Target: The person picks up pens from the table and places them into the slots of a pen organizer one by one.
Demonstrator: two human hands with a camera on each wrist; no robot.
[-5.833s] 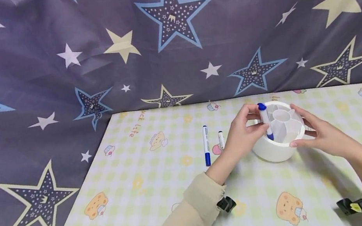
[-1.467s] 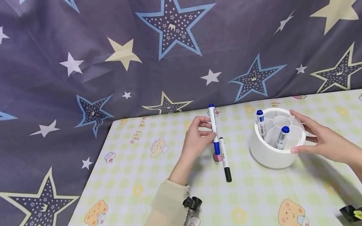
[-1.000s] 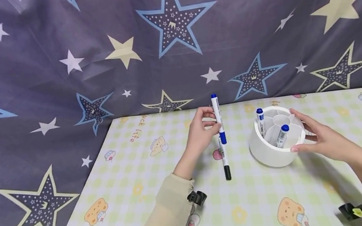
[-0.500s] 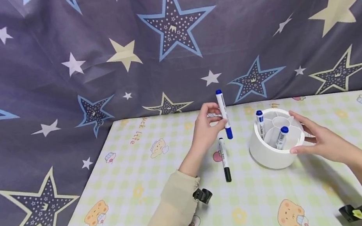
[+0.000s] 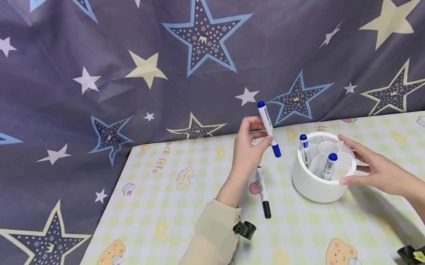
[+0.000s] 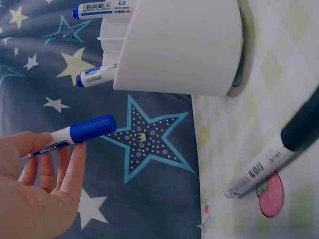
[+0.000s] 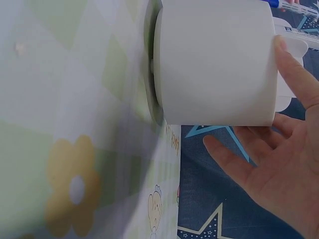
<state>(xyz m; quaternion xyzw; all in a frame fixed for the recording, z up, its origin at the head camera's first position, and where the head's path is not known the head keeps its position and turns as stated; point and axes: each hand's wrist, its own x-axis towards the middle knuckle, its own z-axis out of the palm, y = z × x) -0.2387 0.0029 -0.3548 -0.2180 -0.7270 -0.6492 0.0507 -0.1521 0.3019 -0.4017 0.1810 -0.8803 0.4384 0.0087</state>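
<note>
My left hand (image 5: 246, 150) pinches a white marker with blue ends (image 5: 269, 129) between thumb and fingers. It is held above the table, nearly upright, left of a round white pen holder (image 5: 319, 187). In the left wrist view its blue cap (image 6: 93, 128) points toward the holder's side. The pen holder has several compartments; two blue-capped markers, one at the left (image 5: 305, 150) and one in front (image 5: 329, 166), lean inside it. My right hand (image 5: 378, 168) grips the holder's right rim, thumb in front and fingers behind. A black-capped marker (image 5: 263, 191) lies on the table below my left hand.
A green-and-white checked cloth (image 5: 164, 251) with cartoon prints covers the table. Behind its back edge hangs a dark star-patterned curtain (image 5: 111, 74). Black straps sit on both wrists, the left one (image 5: 244, 229) near the sleeve cuff.
A blue marker my left hand held at the holder now stands in it. My left hand took another blue marker off the table and moved it up and right. My right hand stays on the holder.
</note>
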